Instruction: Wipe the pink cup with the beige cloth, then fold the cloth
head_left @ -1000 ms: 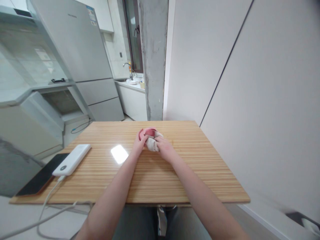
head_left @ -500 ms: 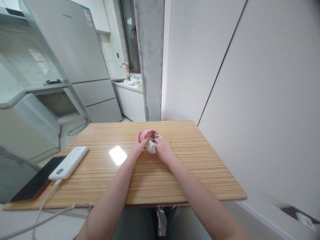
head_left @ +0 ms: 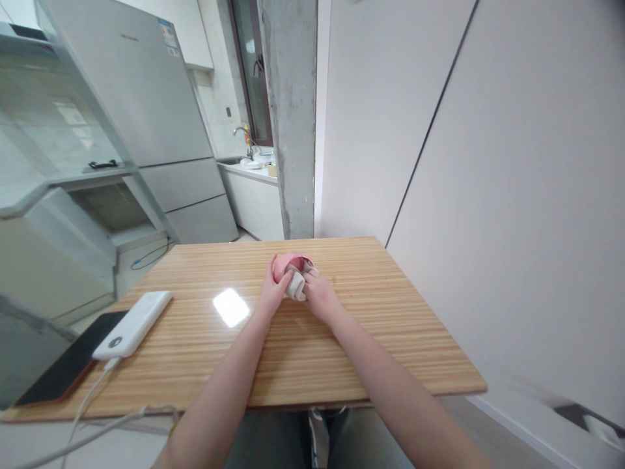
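A light striped wooden table (head_left: 371, 339) fills the lower middle of the frame; at its lower left corner lies a dark phone (head_left: 61, 368), with a white power bank (head_left: 133, 316) just beside it, cable (head_left: 88, 407) trailing off the near edge; a small pink-and-white bundle (head_left: 291, 273) sits near the far edge, at centre.

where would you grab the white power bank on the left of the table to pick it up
Take the white power bank across its two long edges, near the middle, coming from above. It lies flat on the table, partly overlapping the dark phone. A cable plugs into its near end, so avoid that end.
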A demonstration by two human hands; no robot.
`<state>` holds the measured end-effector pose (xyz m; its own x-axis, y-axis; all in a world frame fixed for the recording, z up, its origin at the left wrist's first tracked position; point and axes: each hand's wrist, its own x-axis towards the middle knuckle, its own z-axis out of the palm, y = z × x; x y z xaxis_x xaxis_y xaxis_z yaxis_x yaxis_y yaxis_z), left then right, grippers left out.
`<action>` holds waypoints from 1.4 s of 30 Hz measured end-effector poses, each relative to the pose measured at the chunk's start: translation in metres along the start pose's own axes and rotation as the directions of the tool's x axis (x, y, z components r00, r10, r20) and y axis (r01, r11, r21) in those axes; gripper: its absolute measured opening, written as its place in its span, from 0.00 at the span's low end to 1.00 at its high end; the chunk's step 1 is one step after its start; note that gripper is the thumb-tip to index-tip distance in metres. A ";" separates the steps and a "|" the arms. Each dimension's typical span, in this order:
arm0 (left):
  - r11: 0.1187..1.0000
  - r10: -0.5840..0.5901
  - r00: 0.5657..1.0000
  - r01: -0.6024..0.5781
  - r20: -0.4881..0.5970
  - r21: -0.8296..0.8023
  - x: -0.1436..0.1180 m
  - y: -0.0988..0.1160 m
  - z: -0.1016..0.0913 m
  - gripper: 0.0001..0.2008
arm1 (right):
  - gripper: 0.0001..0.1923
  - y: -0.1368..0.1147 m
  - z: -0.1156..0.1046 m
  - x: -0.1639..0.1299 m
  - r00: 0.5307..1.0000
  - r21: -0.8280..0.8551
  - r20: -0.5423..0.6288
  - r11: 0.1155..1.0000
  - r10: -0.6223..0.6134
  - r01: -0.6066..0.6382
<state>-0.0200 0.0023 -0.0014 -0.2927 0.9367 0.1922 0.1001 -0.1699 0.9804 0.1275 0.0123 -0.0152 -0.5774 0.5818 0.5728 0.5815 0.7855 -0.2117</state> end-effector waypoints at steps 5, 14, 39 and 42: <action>0.972 -0.125 0.992 0.118 -0.022 -0.205 -0.009 -0.010 0.016 0.38 | 0.18 -0.004 0.005 -0.004 0.999 0.125 -0.024 0.992 0.027 -0.023; 0.986 -0.166 0.986 0.166 -0.008 -0.014 0.012 -0.002 -0.016 0.30 | 0.08 -0.006 -0.007 0.001 0.994 0.045 0.093 0.997 -0.065 0.061; 0.990 -0.057 0.995 0.045 -0.084 -0.132 0.007 0.001 -0.012 0.26 | 0.10 -0.009 -0.009 0.003 0.988 0.086 0.086 0.989 -0.129 0.122; 1.000 0.009 0.998 -0.011 -0.057 -0.022 0.007 0.007 -0.018 0.27 | 0.11 -0.011 -0.007 0.002 0.990 0.008 0.118 0.997 -0.073 0.072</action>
<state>-0.0389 0.0023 0.0078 -0.3454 0.9161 0.2036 0.0825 -0.1865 0.9790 0.1243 0.0030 -0.0059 -0.6819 0.5441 0.4889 0.5336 0.8272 -0.1763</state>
